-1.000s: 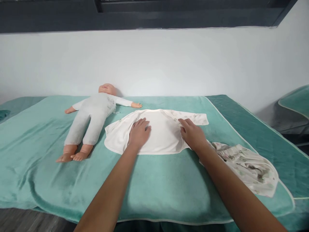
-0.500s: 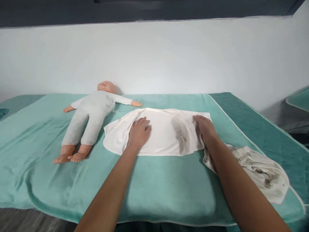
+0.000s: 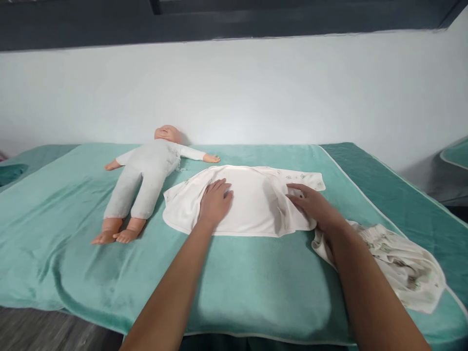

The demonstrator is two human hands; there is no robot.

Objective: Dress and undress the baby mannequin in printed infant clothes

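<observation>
A small white baby shirt lies spread on the green blanket, its inner side up over the middle and one printed sleeve reaching right. My left hand rests flat on the left part of the shirt, fingers stretched out. Over the right front panel is my right hand, its fingers apart and touching or just above the cloth. Under and beside my right forearm lies a crumpled white printed garment, partly hidden by the arm.
A baby doll in a white body lies on its back at the left, one arm pointing toward the shirt. The green blanket covers the bed. A white wall stands behind, with a dark ledge above it.
My right hand has moved right, drawing the shirt's right panel outward over the sleeve, then come back left with fingers apart; the sleeve shows again. My left hand has stayed on the shirt.
</observation>
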